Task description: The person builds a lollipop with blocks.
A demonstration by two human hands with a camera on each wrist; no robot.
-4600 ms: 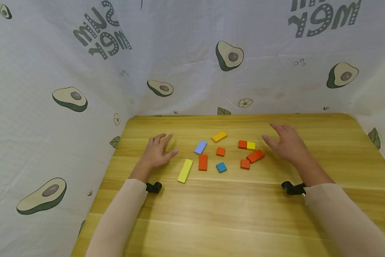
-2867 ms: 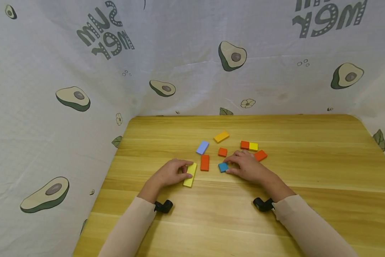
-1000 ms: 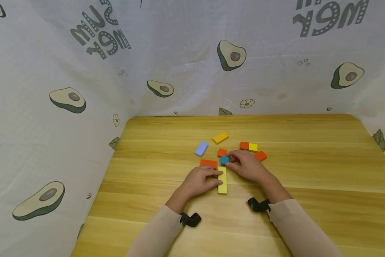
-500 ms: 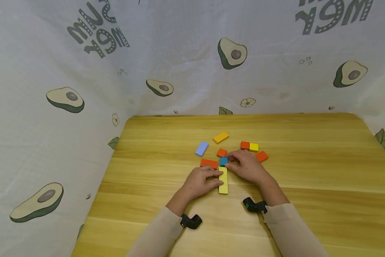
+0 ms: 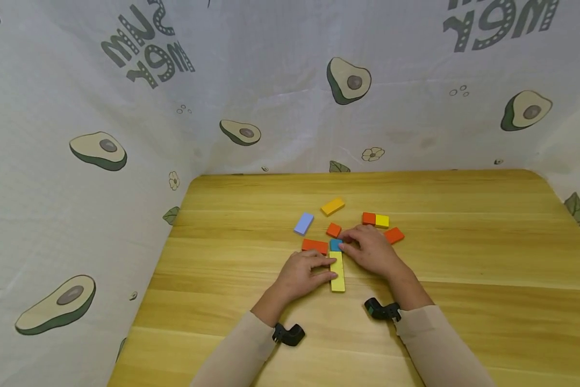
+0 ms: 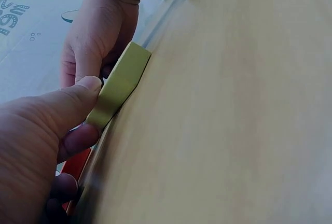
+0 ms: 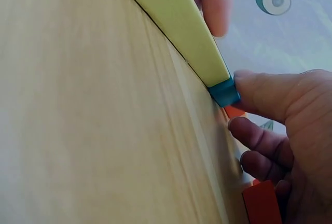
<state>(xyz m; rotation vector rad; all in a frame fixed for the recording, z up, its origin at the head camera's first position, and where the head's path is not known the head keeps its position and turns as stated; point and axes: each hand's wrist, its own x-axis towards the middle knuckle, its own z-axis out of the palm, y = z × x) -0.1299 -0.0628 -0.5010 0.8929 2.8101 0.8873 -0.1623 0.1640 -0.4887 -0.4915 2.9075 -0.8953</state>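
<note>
In the head view, the left hand [image 5: 301, 274] lies over the long yellow block [image 5: 338, 279], its thumb and index fingertip on the block's left side. The left wrist view shows thumb and finger gripping the edge of this block. At its far end sits a small blue block [image 5: 335, 245], end against end in the right wrist view. The right hand [image 5: 369, 248] holds the blue block at its right side, thumb near and index finger beyond, partly covering it. A red block [image 5: 315, 246] lies crosswise just beyond the left hand's knuckles.
Close beyond the blue block lies a small red-orange block [image 5: 334, 230]. Farther back are a lavender block [image 5: 303, 223] and an orange block [image 5: 333, 206]. To the right lie a red block [image 5: 369, 218] touching a yellow one [image 5: 382, 221], and another red block [image 5: 394, 235].
From wide apart, both hands have come together. The long yellow block has moved right and turned upright in view; the blue one has met its far end. The red block beside it now lies crosswise.
</note>
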